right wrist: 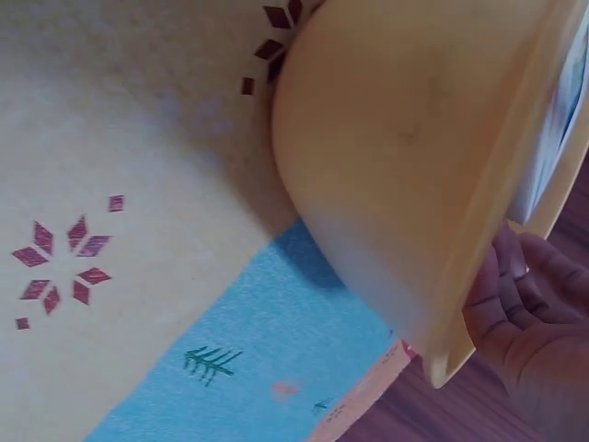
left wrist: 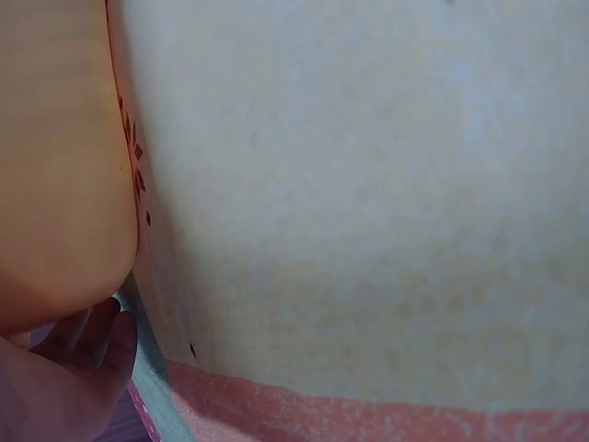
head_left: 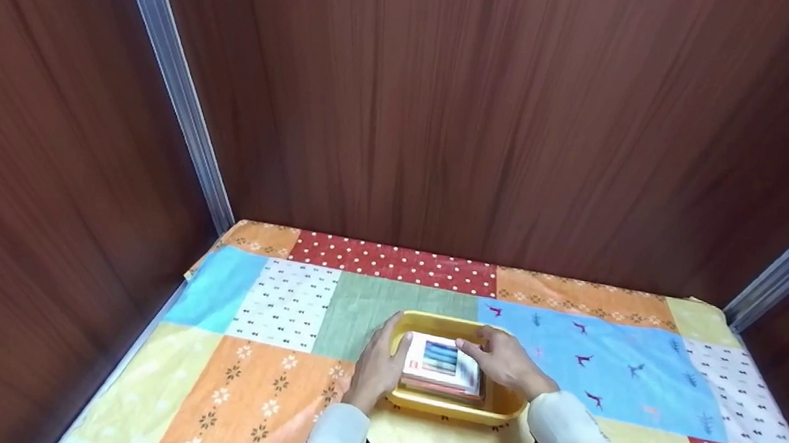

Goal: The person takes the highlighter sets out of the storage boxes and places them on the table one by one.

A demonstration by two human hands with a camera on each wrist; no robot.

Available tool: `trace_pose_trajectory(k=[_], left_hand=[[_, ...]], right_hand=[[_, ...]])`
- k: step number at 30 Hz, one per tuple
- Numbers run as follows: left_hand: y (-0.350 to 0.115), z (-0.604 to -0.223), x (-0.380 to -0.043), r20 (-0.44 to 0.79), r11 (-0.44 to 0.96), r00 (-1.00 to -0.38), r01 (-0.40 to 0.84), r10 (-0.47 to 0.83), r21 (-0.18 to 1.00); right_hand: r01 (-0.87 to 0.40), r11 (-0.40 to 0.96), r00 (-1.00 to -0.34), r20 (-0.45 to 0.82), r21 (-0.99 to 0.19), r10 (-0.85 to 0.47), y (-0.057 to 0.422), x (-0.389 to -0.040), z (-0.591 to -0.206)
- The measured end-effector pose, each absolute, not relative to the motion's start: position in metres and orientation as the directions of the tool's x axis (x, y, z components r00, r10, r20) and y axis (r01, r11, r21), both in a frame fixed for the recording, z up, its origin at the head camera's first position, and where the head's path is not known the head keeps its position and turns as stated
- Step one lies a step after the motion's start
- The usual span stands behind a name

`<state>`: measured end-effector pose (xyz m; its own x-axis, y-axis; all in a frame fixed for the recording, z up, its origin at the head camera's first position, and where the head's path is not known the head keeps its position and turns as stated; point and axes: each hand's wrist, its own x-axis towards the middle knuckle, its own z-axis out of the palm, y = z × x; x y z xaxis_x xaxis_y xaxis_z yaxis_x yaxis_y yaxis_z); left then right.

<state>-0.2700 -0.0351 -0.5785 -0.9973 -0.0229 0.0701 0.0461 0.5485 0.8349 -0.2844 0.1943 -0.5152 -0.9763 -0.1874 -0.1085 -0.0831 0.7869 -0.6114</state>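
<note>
A yellow plastic tub (head_left: 445, 411) stands on the patterned cloth, holding a stack of thin books or booklets (head_left: 440, 360). The top cover is white with a blue-green striped picture and a small red mark. At the tub's left end, my left hand (head_left: 379, 365) grips the wall, thumb over the rim and fingers outside; the left wrist view shows its curved fingers (left wrist: 97, 336) by the tub's end. My right hand (head_left: 507, 363) reaches over the right side, thumb near the top book and fingers loosely bent by the far rim. Its fingertips are partly hidden.
A patchwork-print cloth (head_left: 263, 382) covers the table. Dark brown wood-look panels (head_left: 433, 124) rise behind and at both sides, with metal corner strips (head_left: 177, 77) between them.
</note>
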Motion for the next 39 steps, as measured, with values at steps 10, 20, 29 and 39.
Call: trace_pose_trajectory(k=[10,20,29,39], left_hand=[[-0.035,-0.578,-0.271,0.058,0.542,-0.998,0.032,-0.032,0.840],[-0.037,-0.579,-0.273,0.081,0.539,-0.996,0.051,-0.032,0.841],[-0.035,-0.578,-0.270,0.063,0.534,-0.997,0.028,-0.047,0.845],[-0.035,-0.578,-0.271,0.062,0.547,-0.997,0.023,-0.054,0.837]], right_hand=[[-0.174,0.838,-0.959,-0.105,-0.517,-0.264,0.187,-0.291,-0.514],[-0.157,0.843,-0.957,-0.131,-0.515,-0.258,0.184,-0.296,-0.510],[-0.188,0.877,-0.942,-0.170,-0.443,-0.288,0.180,-0.298,-0.502],[-0.142,0.917,-0.959,-0.179,-0.374,-0.221,0.170,-0.299,-0.502]])
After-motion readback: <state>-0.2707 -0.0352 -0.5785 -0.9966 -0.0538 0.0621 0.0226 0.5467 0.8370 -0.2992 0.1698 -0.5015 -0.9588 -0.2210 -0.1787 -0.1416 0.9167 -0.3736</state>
